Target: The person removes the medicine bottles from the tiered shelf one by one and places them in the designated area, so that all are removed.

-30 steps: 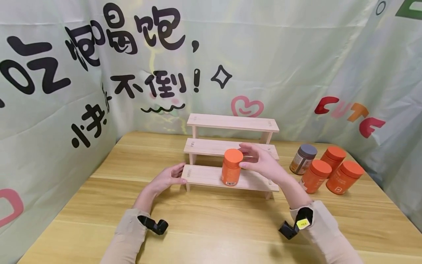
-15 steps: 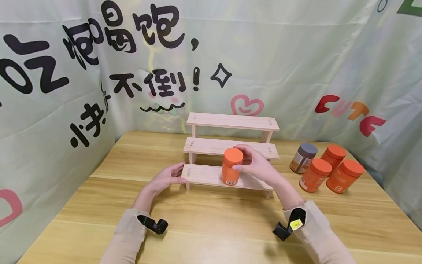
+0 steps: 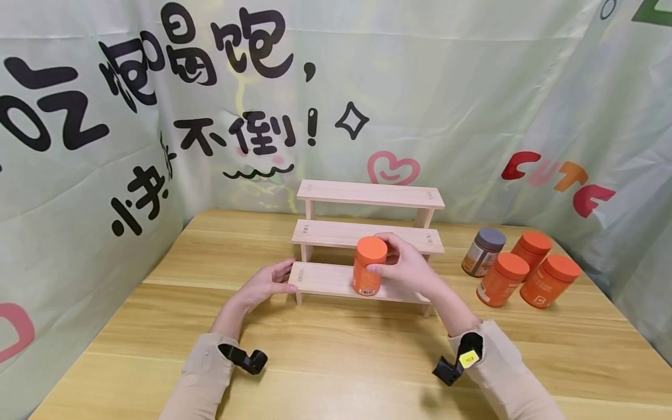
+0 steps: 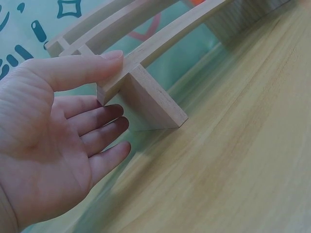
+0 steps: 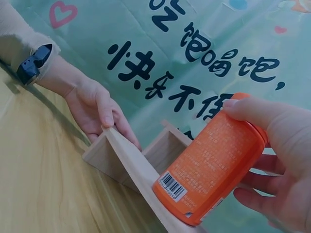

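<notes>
A three-tier pale wooden display stand stands on the table. On its lowest board an orange pill bottle with an orange lid sits upright, right of the board's middle. My right hand grips this bottle from its right side; in the right wrist view the thumb lies near the lid and a barcode shows low on the label. At the stand's left end, my left hand holds the lowest board's corner. The left wrist view shows the thumb on top of the board end and the index fingertip at its underside, other fingers loosely bent.
To the right on the wooden table stand several more bottles: one with a grey-purple lid and orange ones, such as the nearest orange bottle. A printed cloth hangs behind the table and along its sides.
My right hand has moved left and closed in around the orange bottle, its thumb now across the front. The bottle and my left hand have stayed in place.
</notes>
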`<action>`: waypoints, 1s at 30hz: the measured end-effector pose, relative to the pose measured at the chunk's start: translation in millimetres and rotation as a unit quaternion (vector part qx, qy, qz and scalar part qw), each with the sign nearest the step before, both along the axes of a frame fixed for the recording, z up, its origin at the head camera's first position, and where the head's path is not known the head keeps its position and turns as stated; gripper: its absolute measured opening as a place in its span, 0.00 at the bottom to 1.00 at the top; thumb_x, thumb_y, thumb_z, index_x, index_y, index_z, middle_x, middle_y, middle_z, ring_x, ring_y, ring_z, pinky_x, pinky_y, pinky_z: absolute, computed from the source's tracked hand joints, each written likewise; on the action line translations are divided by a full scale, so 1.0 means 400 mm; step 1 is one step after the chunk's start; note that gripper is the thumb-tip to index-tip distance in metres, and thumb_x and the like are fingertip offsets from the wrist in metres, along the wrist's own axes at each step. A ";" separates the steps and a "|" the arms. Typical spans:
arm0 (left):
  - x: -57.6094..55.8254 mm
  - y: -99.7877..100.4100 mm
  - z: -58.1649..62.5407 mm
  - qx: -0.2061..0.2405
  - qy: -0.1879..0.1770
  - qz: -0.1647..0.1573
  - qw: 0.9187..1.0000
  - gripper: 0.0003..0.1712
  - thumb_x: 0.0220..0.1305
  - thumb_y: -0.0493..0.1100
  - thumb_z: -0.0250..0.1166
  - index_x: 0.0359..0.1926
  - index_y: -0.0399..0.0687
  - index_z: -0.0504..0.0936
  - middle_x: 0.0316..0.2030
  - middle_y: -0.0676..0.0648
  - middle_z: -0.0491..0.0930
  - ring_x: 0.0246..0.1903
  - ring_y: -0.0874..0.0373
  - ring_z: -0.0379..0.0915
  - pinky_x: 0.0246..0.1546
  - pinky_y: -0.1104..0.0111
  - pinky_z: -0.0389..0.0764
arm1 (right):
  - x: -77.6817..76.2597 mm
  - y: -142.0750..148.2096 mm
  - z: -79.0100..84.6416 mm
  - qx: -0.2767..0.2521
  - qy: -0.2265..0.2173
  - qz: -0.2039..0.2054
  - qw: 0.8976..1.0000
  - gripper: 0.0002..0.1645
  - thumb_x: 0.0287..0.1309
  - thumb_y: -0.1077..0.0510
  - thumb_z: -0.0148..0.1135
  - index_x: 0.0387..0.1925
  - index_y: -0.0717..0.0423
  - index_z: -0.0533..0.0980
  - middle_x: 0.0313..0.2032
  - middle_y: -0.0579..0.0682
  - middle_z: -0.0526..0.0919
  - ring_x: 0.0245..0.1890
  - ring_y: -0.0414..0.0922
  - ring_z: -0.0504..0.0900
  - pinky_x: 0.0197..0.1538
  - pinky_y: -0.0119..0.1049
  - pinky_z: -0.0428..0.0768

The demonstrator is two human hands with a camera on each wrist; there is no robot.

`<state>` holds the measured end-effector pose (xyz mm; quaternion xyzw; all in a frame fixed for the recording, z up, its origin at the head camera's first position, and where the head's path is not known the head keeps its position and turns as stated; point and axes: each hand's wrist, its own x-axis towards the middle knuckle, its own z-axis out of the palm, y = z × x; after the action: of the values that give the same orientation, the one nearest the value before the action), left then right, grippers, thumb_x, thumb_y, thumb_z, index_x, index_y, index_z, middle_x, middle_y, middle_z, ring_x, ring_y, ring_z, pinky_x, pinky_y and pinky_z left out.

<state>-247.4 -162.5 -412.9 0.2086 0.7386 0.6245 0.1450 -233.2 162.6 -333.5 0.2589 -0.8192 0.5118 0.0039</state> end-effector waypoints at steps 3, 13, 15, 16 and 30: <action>0.000 0.000 0.000 0.000 0.000 -0.001 1.000 0.47 0.56 0.35 0.65 0.68 0.25 0.45 0.66 0.27 0.50 0.65 0.36 0.47 0.65 0.51 0.50 | 0.002 0.001 -0.004 0.002 0.004 -0.006 1.000 0.32 0.49 0.60 0.69 0.56 0.59 0.68 0.48 0.54 0.76 0.44 0.49 0.75 0.49 0.44 0.76; 0.000 0.000 0.000 0.003 -0.005 -0.002 1.000 0.48 0.56 0.36 0.65 0.68 0.26 0.44 0.66 0.28 0.50 0.65 0.36 0.47 0.65 0.51 0.50 | 0.008 0.013 0.003 0.004 0.021 -0.021 1.000 0.31 0.49 0.61 0.69 0.56 0.60 0.68 0.47 0.54 0.76 0.43 0.49 0.76 0.49 0.44 0.76; -0.001 0.000 -0.001 0.002 -0.005 -0.002 1.000 0.48 0.56 0.36 0.65 0.68 0.26 0.44 0.66 0.27 0.50 0.65 0.36 0.47 0.65 0.51 0.51 | 0.006 0.018 0.004 0.005 0.027 -0.021 0.999 0.31 0.49 0.61 0.69 0.56 0.60 0.68 0.47 0.54 0.76 0.43 0.49 0.76 0.49 0.44 0.77; -0.001 0.000 -0.001 0.001 -0.004 -0.002 1.000 0.48 0.56 0.36 0.65 0.68 0.26 0.44 0.66 0.27 0.50 0.65 0.36 0.47 0.65 0.51 0.51 | 0.006 0.021 0.004 0.006 0.030 -0.022 0.999 0.31 0.49 0.61 0.69 0.55 0.60 0.68 0.47 0.54 0.76 0.43 0.49 0.76 0.48 0.43 0.77; 0.000 0.001 0.000 -0.009 -0.004 0.005 1.000 0.49 0.55 0.39 0.67 0.68 0.27 0.46 0.67 0.29 0.50 0.66 0.37 0.47 0.65 0.51 0.51 | 0.021 0.092 0.030 0.004 0.026 -0.036 0.999 0.32 0.51 0.64 0.66 0.58 0.64 0.66 0.49 0.58 0.75 0.43 0.42 0.76 0.46 0.29 0.76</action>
<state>-247.4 -161.9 -412.7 0.2014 0.7447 0.6192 0.1465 -224.6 199.5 -321.5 0.2421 -0.8295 0.5015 0.0429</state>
